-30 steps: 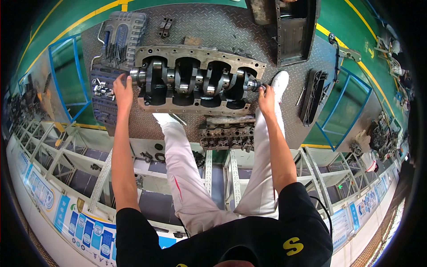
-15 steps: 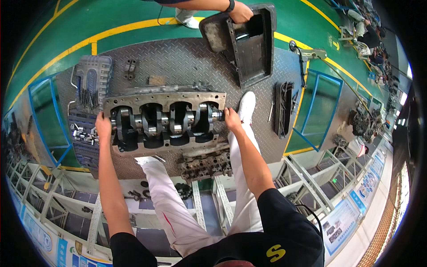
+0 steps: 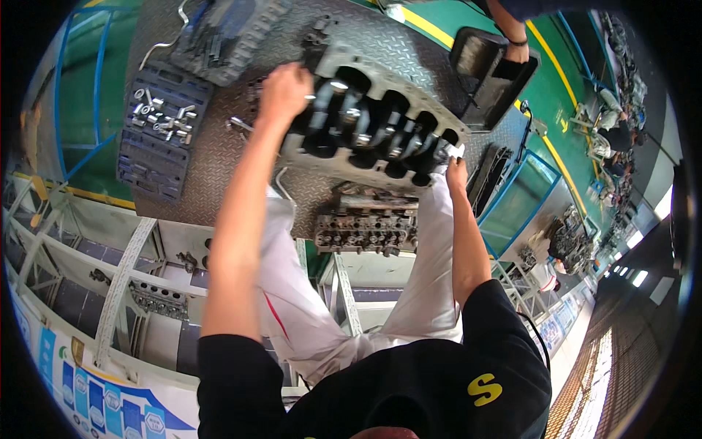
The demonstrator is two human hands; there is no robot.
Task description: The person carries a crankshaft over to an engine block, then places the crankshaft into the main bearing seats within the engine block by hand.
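Note:
A grey engine block point(image 3: 428, 95) lies on the tabletop with its open crankcase upward, set diagonally in the picture. Along its bays runs a shiny crankshaft point(image 3: 363, 126); whether it is seated or slightly raised, I cannot tell. My left hand point(image 3: 285, 91) is closed over the crankshaft's left end, its fingertips partly hidden. At the opposite end, my right hand point(image 3: 456, 173) has its fingers closed on the crankshaft's tip. A cylinder head point(image 3: 365, 233) with rows of valve parts lies on the near side of the block, between my legs.
A blue tool case point(image 3: 157, 161) with loose sockets is at the left. Behind it lies a second ribbed case lid point(image 3: 234, 36). Another person's hand point(image 3: 517, 53) holds a dark oil pan point(image 3: 504, 91) at upper right. A narrow parts tray point(image 3: 488, 175) stands right of my leg.
The view has turned, so the block now slants. My left hand has shifted from the block's left edge onto the crankshaft's end. My right hand stays at the other end.

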